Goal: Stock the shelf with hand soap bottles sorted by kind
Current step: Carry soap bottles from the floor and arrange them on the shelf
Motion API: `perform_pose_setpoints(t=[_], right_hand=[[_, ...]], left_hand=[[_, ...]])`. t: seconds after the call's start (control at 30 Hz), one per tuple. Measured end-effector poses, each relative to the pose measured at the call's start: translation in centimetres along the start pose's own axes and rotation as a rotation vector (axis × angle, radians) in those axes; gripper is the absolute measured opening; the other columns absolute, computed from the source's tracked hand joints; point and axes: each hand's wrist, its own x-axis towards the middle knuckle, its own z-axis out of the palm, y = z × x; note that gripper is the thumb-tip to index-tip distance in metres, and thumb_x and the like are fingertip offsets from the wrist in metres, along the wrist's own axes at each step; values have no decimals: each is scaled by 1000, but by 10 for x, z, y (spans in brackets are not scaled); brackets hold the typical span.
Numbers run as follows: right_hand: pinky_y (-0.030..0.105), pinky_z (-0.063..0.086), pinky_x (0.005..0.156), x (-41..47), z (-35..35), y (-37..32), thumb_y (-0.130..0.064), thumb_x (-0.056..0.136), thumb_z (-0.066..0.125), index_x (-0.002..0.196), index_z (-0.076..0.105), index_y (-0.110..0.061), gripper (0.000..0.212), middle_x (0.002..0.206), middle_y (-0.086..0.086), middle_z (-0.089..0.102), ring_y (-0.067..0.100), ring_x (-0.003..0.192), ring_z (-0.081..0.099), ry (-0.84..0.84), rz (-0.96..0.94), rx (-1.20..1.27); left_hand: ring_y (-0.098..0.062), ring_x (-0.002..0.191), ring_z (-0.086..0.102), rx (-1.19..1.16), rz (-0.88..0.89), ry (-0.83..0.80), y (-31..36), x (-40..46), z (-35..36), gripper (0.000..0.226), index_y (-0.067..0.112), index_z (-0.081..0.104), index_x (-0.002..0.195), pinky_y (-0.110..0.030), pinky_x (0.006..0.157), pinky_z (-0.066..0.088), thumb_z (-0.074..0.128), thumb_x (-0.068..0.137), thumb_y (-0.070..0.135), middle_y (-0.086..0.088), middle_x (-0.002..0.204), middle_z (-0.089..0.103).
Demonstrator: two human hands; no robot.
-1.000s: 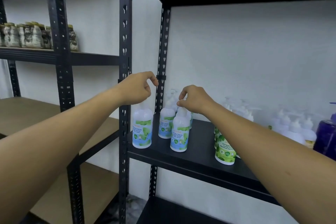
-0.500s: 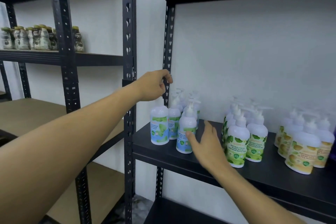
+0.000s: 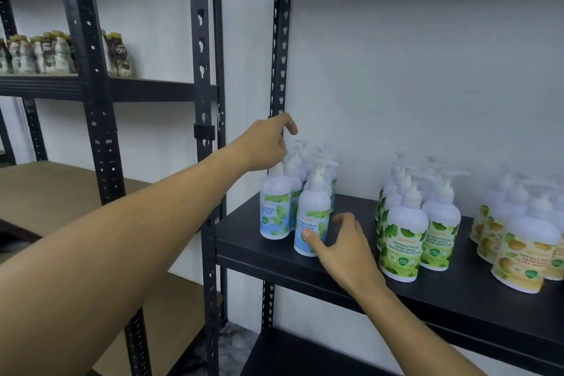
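Note:
Three groups of white pump bottles stand on the black shelf [image 3: 457,293]: blue-label ones at the left, green-label ones [image 3: 403,241] in the middle, yellow-label ones [image 3: 518,256] at the right. My left hand [image 3: 265,143] reaches in over the front-left blue-label bottle [image 3: 274,210]. Its curled fingers cover that bottle's pump, which is hidden. My right hand [image 3: 341,247] grips the lower body of the front-right blue-label bottle [image 3: 314,207], thumb on the label and fingers round its right side. Both bottles stand upright on the shelf.
A black upright post [image 3: 204,119] stands just left of the bottles, and another [image 3: 280,49] rises at the back corner. A neighbouring rack at the left has wooden shelves [image 3: 45,189] and a row of small jars [image 3: 61,52]. A lower black shelf [image 3: 290,357] lies below.
My right hand dropped from the pump tops to the lower body of the front-right blue-label bottle. My left hand stays over the front-left bottle's pump. The view swung right, revealing more bottles.

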Motion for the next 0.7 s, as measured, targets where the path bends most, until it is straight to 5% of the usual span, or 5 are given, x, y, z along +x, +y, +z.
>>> perform_pose_setpoints(t=[0.17, 0.43, 0.7], right_hand=[[32, 48, 88, 2, 3, 5, -64, 78, 67, 116, 45, -25, 59, 116, -6, 49, 12, 108, 51, 1, -22, -39], [30, 47, 88, 3, 4, 8, -66, 76, 67, 114, 46, -25, 59, 115, -6, 51, 12, 108, 51, -7, -39, -57], [30, 48, 88, 4, 5, 11, -64, 76, 69, 112, 46, -27, 56, 114, -7, 52, 10, 108, 52, 9, -50, -33]], left_hand=[[-16, 77, 58, -29, -5, -16, -2, 1, 4, 35, 23, 52, 118, -25, 64, 49, 48, 91, 2, -6, 94, 65], [-21, 84, 60, -59, -6, -23, -2, 0, 18, 35, 22, 51, 119, -26, 65, 49, 48, 91, 2, -8, 95, 66], [-7, 83, 49, -141, 41, 196, -11, -13, 33, 33, 17, 51, 124, -7, 65, 34, 59, 92, 14, -5, 108, 55]])
